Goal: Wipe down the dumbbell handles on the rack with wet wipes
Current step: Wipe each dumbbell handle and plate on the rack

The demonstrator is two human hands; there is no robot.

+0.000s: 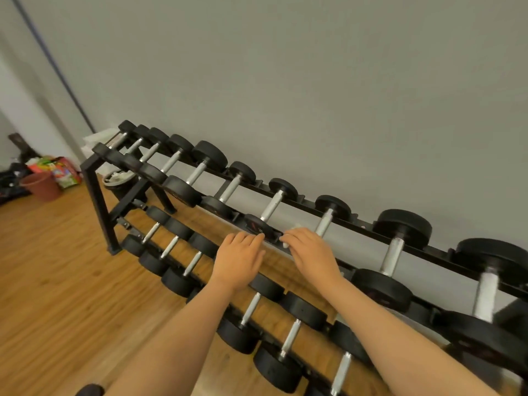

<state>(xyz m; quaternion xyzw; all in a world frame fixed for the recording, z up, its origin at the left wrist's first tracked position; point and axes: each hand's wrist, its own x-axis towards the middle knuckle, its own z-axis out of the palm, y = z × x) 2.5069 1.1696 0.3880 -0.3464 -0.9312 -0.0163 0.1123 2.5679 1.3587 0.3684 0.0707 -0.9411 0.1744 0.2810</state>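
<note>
Dumbbell handle: a bare metal bar on the upper tier of the rack, lying just beyond the hands and in line with the gap between them. Its long axis runs away from the person toward the wall, crosswise to the rack's length; its near weight head sits directly ahead of the fingertips of both hands.

The left hand lies flat with fingers extended and holds nothing, its fingertips at or on the near weight head; actual contact cannot be confirmed. The right hand is curled, and a small white scrap, judged to be the wet wipe, shows at its fingertips, so it appears to be gripping the wipe.

A second handle lies just beyond the right hand's knuckles, parallel to the first. Both handles are nearer the right hand than the left.

Judgement: the wipe-bearing right hand is best placed for the next stroke. It needs only a short forward reach over the near head, then travel along the bar's axis toward the wall.
</note>
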